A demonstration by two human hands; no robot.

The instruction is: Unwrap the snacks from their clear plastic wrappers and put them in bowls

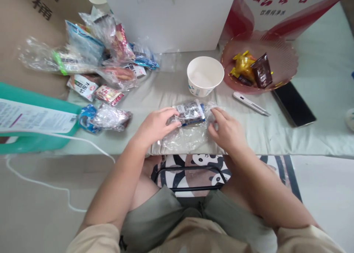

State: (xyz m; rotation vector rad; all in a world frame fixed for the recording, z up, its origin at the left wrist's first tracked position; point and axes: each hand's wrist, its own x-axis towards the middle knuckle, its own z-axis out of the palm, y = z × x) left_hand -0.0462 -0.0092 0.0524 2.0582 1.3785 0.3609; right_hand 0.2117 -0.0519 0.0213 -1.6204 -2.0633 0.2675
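A clear plastic snack packet (190, 112) with a blue and white label lies on the pale table (276, 135) near its front edge. My left hand (155, 126) rests on the packet's left end with fingers curled over it. At the right end, my right hand (226, 127) pinches the clear wrapper. More crumpled clear plastic (184, 139) lies just below the packet between both hands.
A white paper bowl (205, 76) stands behind the packet. A pink basket (284, 54) with wrapped sweets sits at back right, a white pen (250, 103) and a black phone (293, 104) beside it. Several snack packets (105, 61) pile at back left. A green box (35, 120) is at left.
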